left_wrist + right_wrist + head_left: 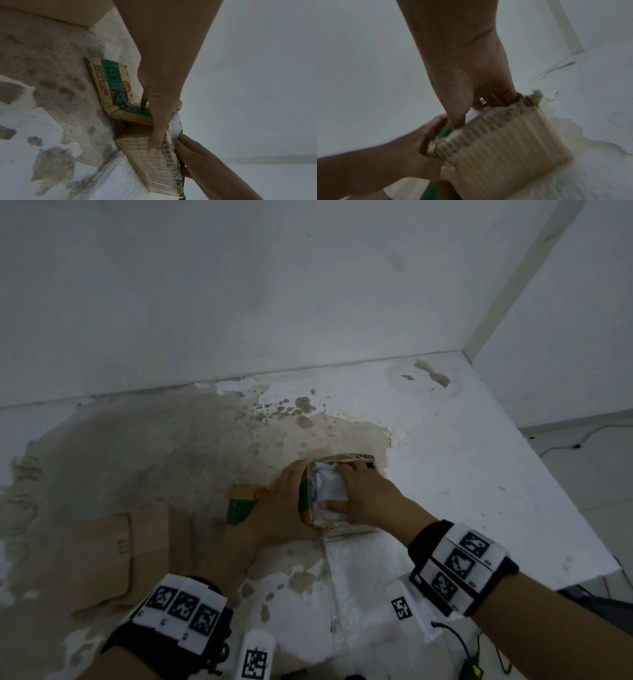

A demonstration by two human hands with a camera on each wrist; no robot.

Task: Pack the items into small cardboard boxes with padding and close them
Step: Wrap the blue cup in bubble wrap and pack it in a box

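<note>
A small cardboard box (346,525) stands open at the middle of the table. Its green-printed flap (242,505) is folded out to the left. My left hand (286,505) grips the box's left wall, the thumb (152,146) on the outside of the corrugated side (154,169). My right hand (364,494) holds a bubble-wrapped item (327,486) down in the box's opening, thumb on the near side and fingers over the far side. In the right wrist view the right hand (471,94) reaches into the box (501,146) and the left hand (412,159) grips its corner. What the wrap contains is hidden.
Flat cardboard pieces (120,546) lie to the left on the worn, peeling white table (479,474). A sheet of bubble wrap (363,583) lies near the front edge. The wall (308,285) runs close behind; the table's right edge drops to the floor.
</note>
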